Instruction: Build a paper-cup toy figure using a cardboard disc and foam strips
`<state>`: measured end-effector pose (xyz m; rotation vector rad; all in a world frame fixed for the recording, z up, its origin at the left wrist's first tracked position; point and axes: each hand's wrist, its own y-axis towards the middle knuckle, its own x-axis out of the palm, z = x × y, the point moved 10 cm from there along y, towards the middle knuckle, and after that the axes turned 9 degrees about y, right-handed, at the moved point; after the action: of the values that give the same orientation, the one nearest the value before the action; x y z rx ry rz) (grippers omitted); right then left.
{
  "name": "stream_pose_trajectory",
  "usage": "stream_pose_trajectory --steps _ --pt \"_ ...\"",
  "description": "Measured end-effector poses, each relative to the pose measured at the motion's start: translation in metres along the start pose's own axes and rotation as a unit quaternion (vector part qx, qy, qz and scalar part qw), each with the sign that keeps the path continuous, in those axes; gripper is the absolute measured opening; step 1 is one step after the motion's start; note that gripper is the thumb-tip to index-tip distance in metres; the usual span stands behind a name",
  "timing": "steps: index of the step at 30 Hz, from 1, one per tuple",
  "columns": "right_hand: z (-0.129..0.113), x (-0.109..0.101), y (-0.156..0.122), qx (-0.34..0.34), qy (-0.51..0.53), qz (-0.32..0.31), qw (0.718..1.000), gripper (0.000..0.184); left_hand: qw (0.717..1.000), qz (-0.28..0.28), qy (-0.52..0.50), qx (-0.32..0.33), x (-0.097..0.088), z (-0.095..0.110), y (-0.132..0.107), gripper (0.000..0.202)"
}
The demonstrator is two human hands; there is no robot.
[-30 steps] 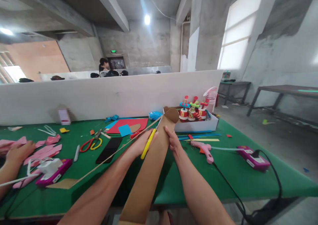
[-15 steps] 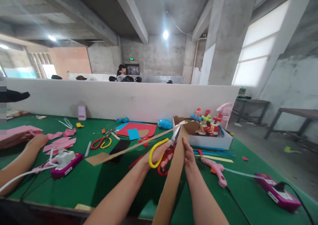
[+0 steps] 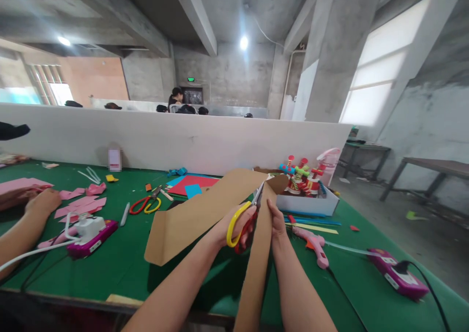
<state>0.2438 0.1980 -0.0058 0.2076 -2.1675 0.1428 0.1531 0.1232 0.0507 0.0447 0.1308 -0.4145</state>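
My left hand [image 3: 238,224] is closed through the handles of a pair of scissors [image 3: 234,227] with one yellow and one red loop. Their blades point up and away, into the far end of a piece of brown cardboard [image 3: 198,215]. A long cardboard strip [image 3: 255,259] runs from that cut toward me, while the wider part spreads out to the left. Gripping the strip's right edge near the blades is my right hand [image 3: 277,219]. The cardboard hangs above the green table [image 3: 198,295], and its far end is partly in front of a white box [image 3: 311,205].
A pink glue gun [image 3: 315,244] lies right, near a purple power strip [image 3: 397,276]. Another power strip [image 3: 93,241], pink paper pieces [image 3: 82,207] and a second pair of scissors [image 3: 146,202] lie left. A co-worker's hand [image 3: 44,202] is at far left. A white partition [image 3: 176,139] stands behind.
The wide left part of the cardboard has turned from edge-on to face me, covering the black item and part of the red sheet. The scissor handles have come closer together.
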Motion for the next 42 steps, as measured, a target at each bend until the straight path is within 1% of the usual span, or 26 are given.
stream_pose_trajectory --steps 2,4,8,10,12,14,16,19,24,27,29,31,33,35,37,39,42 --pt "0.001 -0.001 -0.001 0.001 0.014 0.022 1.000 0.016 0.999 0.010 0.023 0.019 -0.002 0.010 -0.003 0.054" --pt "0.004 0.000 -0.003 0.014 0.022 0.033 0.999 0.014 1.000 0.000 0.028 0.014 -0.001 0.015 -0.005 0.053" --pt "0.012 0.005 -0.008 0.049 0.014 0.024 0.998 0.020 0.998 -0.059 -0.009 -0.037 0.000 0.012 -0.007 0.052" --pt "0.010 0.007 -0.008 0.041 0.018 0.022 0.999 0.019 0.994 -0.091 -0.018 -0.058 -0.002 0.010 -0.009 0.051" --pt "0.007 0.006 -0.008 0.023 0.027 0.032 0.999 0.015 0.992 -0.108 -0.004 -0.065 -0.006 0.011 -0.013 0.052" --pt "0.004 0.004 -0.007 0.010 0.032 0.042 0.999 0.011 0.993 -0.099 0.024 -0.059 -0.013 0.015 -0.016 0.053" --pt "0.004 0.005 -0.007 0.005 0.034 0.040 0.999 0.011 0.993 -0.081 0.067 -0.046 -0.017 0.021 -0.018 0.055" --pt "0.006 0.009 -0.008 0.013 0.024 0.022 0.999 0.013 0.988 -0.074 0.129 -0.038 -0.014 0.031 -0.019 0.058" --pt "0.009 0.013 -0.010 0.022 0.021 0.016 0.999 0.014 0.985 -0.053 0.163 -0.007 -0.008 0.044 -0.017 0.055" --pt "0.007 0.011 -0.009 0.010 0.038 0.028 0.999 0.013 0.981 -0.040 0.188 -0.003 -0.009 0.041 -0.016 0.052" --pt "0.008 0.008 -0.008 0.011 0.041 0.039 0.998 0.012 0.974 -0.025 0.225 0.002 -0.014 0.037 -0.015 0.048" --pt "0.009 0.006 -0.007 0.020 0.033 0.041 0.998 0.013 0.962 0.001 0.272 0.019 -0.021 0.035 -0.011 0.043" --pt "0.010 0.006 -0.005 0.025 0.024 0.029 0.999 0.014 0.950 0.037 0.307 0.048 -0.030 0.037 -0.007 0.039" --pt "0.009 0.007 -0.003 0.022 0.017 0.012 1.000 0.014 0.942 0.071 0.320 0.075 -0.036 0.040 -0.005 0.035" --pt "0.008 0.008 -0.002 0.019 0.012 0.001 1.000 0.013 0.938 0.087 0.323 0.087 -0.038 0.041 -0.005 0.033" --pt "0.009 0.009 -0.002 0.019 0.007 -0.001 1.000 0.014 0.947 0.078 0.304 0.069 -0.036 0.037 -0.005 0.033" --pt "0.010 0.008 -0.003 0.023 0.007 0.008 1.000 0.017 0.974 0.023 0.226 0.008 -0.025 0.027 -0.009 0.040"
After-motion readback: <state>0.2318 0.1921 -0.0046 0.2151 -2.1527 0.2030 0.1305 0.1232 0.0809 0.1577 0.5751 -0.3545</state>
